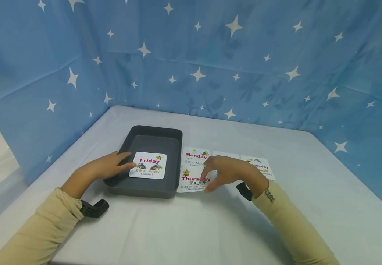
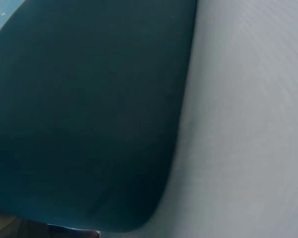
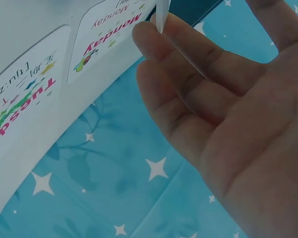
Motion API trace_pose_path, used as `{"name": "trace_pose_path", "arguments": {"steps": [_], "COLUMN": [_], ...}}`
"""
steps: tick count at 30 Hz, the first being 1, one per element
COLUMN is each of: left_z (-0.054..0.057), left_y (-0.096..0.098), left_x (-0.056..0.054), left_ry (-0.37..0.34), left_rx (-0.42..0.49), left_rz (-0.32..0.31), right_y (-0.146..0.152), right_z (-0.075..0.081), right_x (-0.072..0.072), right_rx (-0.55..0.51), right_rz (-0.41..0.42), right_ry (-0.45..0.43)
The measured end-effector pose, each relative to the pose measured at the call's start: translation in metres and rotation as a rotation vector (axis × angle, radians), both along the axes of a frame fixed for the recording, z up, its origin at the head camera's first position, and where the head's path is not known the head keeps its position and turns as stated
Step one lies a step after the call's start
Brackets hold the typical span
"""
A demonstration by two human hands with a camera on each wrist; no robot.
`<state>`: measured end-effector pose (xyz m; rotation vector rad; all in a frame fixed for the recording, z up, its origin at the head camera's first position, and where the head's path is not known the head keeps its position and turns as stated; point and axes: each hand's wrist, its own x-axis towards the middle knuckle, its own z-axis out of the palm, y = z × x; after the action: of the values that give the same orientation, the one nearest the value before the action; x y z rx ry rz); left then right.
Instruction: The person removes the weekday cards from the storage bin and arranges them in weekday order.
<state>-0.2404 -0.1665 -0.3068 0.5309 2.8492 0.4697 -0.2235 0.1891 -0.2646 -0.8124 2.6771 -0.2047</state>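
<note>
My left hand (image 1: 106, 167) reaches over the left side of a dark grey tray (image 1: 157, 131), fingers extended and thumb tip at the edge of the Friday card (image 1: 148, 169) inside it. The tray's side (image 2: 89, 114) fills much of the left wrist view, hiding most of that hand. My right hand (image 1: 225, 171) pinches the right edge of the Thursday card (image 1: 187, 186), just right of the tray. In the right wrist view a card's white edge (image 3: 162, 17) stands at the bent fingertips (image 3: 146, 37). The Monday card (image 1: 191, 152) lies just behind Thursday.
Right of Monday, a partly covered card (image 1: 224, 153) and the Wednesday card (image 1: 263, 167) continue the row on a white-covered table (image 1: 164, 235). The right wrist view shows the Tuesday card (image 3: 25, 109) beside Monday. A blue star-patterned curtain (image 1: 191, 73) surrounds the table's back and sides.
</note>
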Motion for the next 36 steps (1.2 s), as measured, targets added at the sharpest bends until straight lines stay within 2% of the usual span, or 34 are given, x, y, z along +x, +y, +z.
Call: {"name": "trace_pose_path", "arguments": {"steps": [13, 20, 36], "left_z": [0.003, 0.001, -0.003], "left_y": [0.001, 0.002, 0.0], "left_x": [0.005, 0.006, 0.003], "left_ry": [0.01, 0.011, 0.019], "left_rx": [-0.002, 0.0, 0.006], "left_rz": [0.009, 0.01, 0.003], "right_y": [-0.011, -0.014, -0.018], "right_z": [-0.008, -0.011, -0.015], "right_x": [0.008, 0.011, 0.013], "right_rx": [0.135, 0.149, 0.169], "right_rz": [-0.059, -0.062, -0.149], "right_ry": [-0.006, -0.015, -0.066]}}
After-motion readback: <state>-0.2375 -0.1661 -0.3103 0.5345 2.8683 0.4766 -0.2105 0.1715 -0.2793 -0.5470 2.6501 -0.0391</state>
